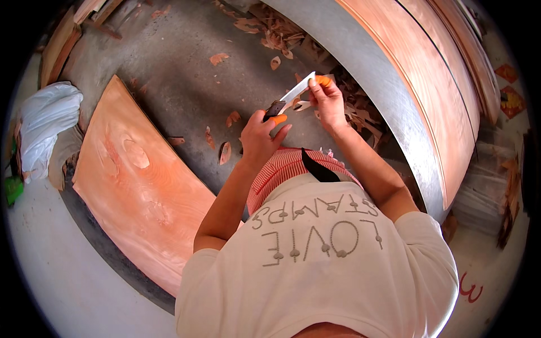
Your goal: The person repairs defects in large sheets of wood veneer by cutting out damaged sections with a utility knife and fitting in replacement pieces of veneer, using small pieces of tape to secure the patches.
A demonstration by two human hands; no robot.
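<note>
My left hand (pixel 260 136) is closed around a small dark block-like thing (pixel 274 109) whose kind I cannot make out. From it a narrow white strip (pixel 297 90) runs up to my right hand (pixel 328 105), which pinches the strip's far end between thumb and fingers. Orange coverings wrap a finger on each hand. Both hands are held up in front of me, over the grey floor. Red-and-white striped cloth (pixel 270 174) covers my lap below them.
A large reddish wood sheet (pixel 146 180) lies to the left. Curved wood sheets (pixel 417 73) rest on a grey metal surface (pixel 360 62) at the right. Wood shavings (pixel 276 39) litter the floor (pixel 186 62). A white plastic bag (pixel 51 121) sits at the far left.
</note>
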